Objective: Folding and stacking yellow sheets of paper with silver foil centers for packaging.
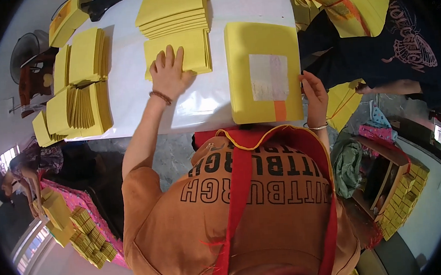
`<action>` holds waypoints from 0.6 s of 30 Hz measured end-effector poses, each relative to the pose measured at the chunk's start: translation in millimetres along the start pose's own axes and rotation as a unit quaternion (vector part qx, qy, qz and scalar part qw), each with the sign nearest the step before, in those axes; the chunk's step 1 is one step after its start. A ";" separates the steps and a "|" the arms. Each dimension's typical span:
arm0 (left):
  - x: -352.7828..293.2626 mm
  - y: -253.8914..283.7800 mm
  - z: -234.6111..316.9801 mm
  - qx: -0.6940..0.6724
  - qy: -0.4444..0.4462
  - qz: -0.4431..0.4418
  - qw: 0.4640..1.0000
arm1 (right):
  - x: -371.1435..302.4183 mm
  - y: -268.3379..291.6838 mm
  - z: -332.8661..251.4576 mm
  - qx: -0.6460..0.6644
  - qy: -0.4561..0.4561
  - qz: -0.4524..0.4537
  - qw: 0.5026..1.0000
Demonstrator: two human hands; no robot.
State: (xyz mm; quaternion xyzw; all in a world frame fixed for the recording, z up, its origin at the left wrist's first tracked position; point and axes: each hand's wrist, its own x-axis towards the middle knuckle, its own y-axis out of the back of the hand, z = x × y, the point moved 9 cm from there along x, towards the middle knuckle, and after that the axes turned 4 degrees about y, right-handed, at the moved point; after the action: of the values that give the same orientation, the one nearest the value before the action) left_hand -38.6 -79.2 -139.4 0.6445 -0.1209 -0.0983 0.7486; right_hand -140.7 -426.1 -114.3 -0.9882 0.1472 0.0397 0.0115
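Observation:
My left hand [169, 72] lies flat with spread fingers on a stack of folded yellow paper [196, 49] near the middle of the table. Right of it is a larger yellow paper stack [239, 75], with a whitish label [269, 77] and an orange strip [280, 110] on top. My right hand [315, 94] is beside this stack's right edge, fingers loosely apart and slightly bent. Its fingertips are close to the edge; whether they touch it I cannot tell. Behind my left hand, more folded yellow paper [173, 13] forms an overlapping row.
Several yellow paper bundles [84, 57] stand along the white table's [130, 92] left side. At right, a person in a dark shirt [378, 55] is beside a large tied yellow bundle [349, 1]. Another person [28, 166] works at the far left. A green bag [348, 167] hangs lower right.

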 end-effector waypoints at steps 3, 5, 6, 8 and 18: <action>-12.9 -1.3 15.2 0.051 0.007 0.088 0.995 | -3.5 -1.3 -0.3 -0.031 0.020 -0.011 0.999; -13.7 -1.4 11.6 0.036 0.027 0.088 0.995 | -2.2 -3.6 6.8 -0.025 0.027 -0.017 0.999; -11.1 0.0 13.7 0.046 0.021 0.084 0.995 | -0.5 -1.8 6.7 -0.014 0.036 -0.025 0.999; -9.6 -0.4 14.5 0.068 0.018 0.058 0.996 | 1.1 2.6 1.2 -0.055 0.052 -0.038 0.996; -0.7 36.0 23.9 0.132 -0.005 0.012 0.991 | -1.0 -18.5 -16.2 -0.223 0.190 -0.156 0.943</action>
State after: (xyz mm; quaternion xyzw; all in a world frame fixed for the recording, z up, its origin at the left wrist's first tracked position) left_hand -46.9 -96.1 -100.4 0.7355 -0.1447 -0.0757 0.6575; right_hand -135.1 -408.7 -97.8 -0.9652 -0.0215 -0.1194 -0.2315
